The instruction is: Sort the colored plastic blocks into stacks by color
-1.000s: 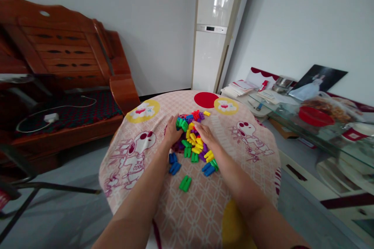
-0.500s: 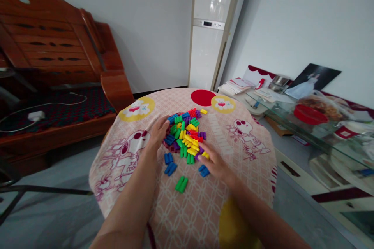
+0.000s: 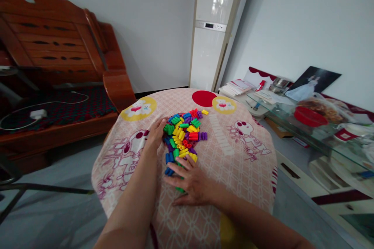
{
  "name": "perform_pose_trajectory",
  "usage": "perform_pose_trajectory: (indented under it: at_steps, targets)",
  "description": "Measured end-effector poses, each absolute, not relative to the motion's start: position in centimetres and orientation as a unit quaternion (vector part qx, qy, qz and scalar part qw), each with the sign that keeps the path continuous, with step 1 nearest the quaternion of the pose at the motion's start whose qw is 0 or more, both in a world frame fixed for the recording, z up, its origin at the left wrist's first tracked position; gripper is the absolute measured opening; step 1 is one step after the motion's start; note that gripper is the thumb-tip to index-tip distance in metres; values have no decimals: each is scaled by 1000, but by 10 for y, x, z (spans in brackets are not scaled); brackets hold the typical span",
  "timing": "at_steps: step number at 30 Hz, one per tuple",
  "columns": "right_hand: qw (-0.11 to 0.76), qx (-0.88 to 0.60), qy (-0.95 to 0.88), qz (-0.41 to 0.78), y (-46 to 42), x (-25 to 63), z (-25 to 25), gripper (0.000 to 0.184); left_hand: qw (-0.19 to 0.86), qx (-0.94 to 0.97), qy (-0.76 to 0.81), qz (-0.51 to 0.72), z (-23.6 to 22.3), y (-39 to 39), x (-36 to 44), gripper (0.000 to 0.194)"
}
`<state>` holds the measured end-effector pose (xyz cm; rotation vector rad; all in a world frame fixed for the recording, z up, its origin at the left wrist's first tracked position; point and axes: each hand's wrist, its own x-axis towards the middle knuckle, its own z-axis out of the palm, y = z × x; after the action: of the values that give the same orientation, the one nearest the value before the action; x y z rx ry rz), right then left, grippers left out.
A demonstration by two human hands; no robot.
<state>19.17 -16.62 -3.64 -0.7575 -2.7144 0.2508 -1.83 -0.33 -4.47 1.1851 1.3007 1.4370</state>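
Small plastic building pieces in red, yellow, green, blue and purple lie in a loose pile on the round table. My left hand rests at the pile's left side, fingers stretched out beside the green and blue pieces. Spread flat over the pile's near edge is my right hand, its fingers reaching across blue pieces. A green piece is partly covered by that hand. Something dark red shows beneath the pile, mostly hidden, so I cannot tell what it is.
A patterned cloth covers the table. To the left stands a wooden bench with a white charger. On the right, a glass shelf carries a red bowl and papers. A white cabinet unit stands behind.
My right hand has come from the pile's right side toward me and left, sweeping nearer pieces inward. My left hand has shifted slightly outward on the left side. Pieces in the pile have been rearranged.
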Motion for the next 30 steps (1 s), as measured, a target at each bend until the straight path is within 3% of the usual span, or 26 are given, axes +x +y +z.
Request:
perform_pose_trajectory:
  at_steps: [5, 9, 15, 18, 22, 30]
  targets:
    - [147, -272, -950, 37, -146, 174, -48, 52, 402, 494, 529, 561, -41, -7, -16, 62]
    - [174, -284, -941, 62, -132, 170, -40, 52, 379, 503, 551, 548, -41, -5, -18, 63]
    - [382, -370, -831, 164, -93, 201, -21, 42, 307, 518, 627, 494, -33, 28, -26, 52]
    - [457, -457, -738, 193, -44, 232, -21, 46, 300, 523, 654, 458, -32, 45, -27, 49]
    - [470, -527, -681, 195, 27, 270, -32, 53, 313, 539, 638, 452, -39, 54, -30, 44]
    - [438, -618, -613, 226, 109, 262, -48, 45, 331, 542, 619, 462, -46, 58, -35, 44]
